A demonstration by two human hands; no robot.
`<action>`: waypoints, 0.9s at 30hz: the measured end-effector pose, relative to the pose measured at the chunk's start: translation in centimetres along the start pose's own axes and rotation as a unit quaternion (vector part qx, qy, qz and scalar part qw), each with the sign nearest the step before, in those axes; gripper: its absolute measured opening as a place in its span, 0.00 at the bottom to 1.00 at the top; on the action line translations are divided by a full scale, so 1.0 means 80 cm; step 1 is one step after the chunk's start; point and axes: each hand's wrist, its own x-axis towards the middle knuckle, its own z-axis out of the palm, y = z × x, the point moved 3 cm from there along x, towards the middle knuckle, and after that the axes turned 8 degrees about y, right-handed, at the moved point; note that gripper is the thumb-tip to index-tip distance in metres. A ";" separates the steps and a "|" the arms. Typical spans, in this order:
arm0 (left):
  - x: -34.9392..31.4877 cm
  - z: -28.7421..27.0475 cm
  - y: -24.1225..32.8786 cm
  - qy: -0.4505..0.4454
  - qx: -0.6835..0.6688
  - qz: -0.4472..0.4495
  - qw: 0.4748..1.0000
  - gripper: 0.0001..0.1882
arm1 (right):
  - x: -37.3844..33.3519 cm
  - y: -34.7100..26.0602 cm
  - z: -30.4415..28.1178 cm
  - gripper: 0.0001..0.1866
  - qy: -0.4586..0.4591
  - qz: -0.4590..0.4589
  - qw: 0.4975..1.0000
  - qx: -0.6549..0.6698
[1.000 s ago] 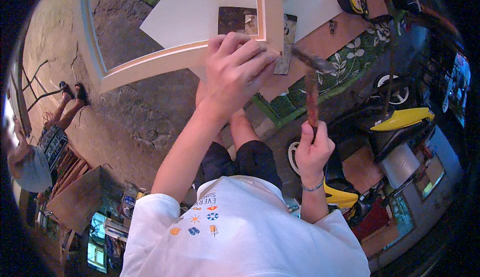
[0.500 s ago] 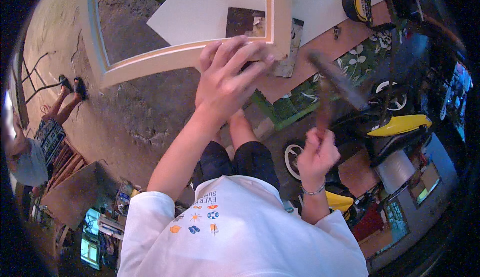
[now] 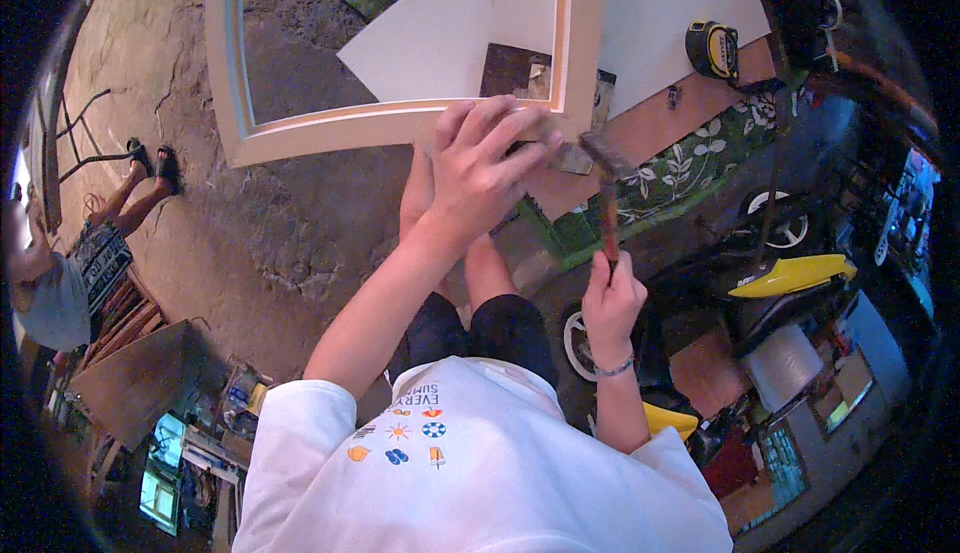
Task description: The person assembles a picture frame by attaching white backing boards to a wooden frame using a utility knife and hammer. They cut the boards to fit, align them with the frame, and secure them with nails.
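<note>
My left hand (image 3: 474, 173) lies over the lower rail of a cream picture frame (image 3: 320, 137), its fingers curled over the edge near the right corner. White and tan lines run round the frame's inner border. In my right hand (image 3: 612, 301) is a hammer (image 3: 609, 215), gripped by its wooden handle. The dark hammer head is up, close to the outside of the frame's lower right corner and just right of my left fingertips. Whatever lies under my left fingers is hidden.
A yellow and black tape measure (image 3: 712, 50) rests on a white board (image 3: 655, 13) at upper right. Beyond a green leaf-patterned mat (image 3: 690, 158) stands a yellow and black motorbike (image 3: 795, 276). Another person (image 3: 60, 283) sits at far left, near a brown panel (image 3: 130, 378).
The hammer head has swung leftward, from a blurred spot farther right to beside the frame's corner. My right hand has shifted slightly left. My left hand keeps its place on the frame.
</note>
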 end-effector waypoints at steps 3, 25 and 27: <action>-0.001 -0.003 0.000 -0.005 0.013 0.004 1.000 0.09 | 0.001 -0.016 -0.026 0.12 0.114 -0.019 0.986 0.119; 0.100 0.132 0.097 -0.119 0.007 0.059 0.991 0.09 | -0.014 0.063 0.010 0.21 0.197 0.173 0.946 0.189; 0.103 0.146 0.104 -0.130 0.029 0.037 0.990 0.08 | -0.014 0.062 0.006 0.22 0.203 0.179 0.941 0.202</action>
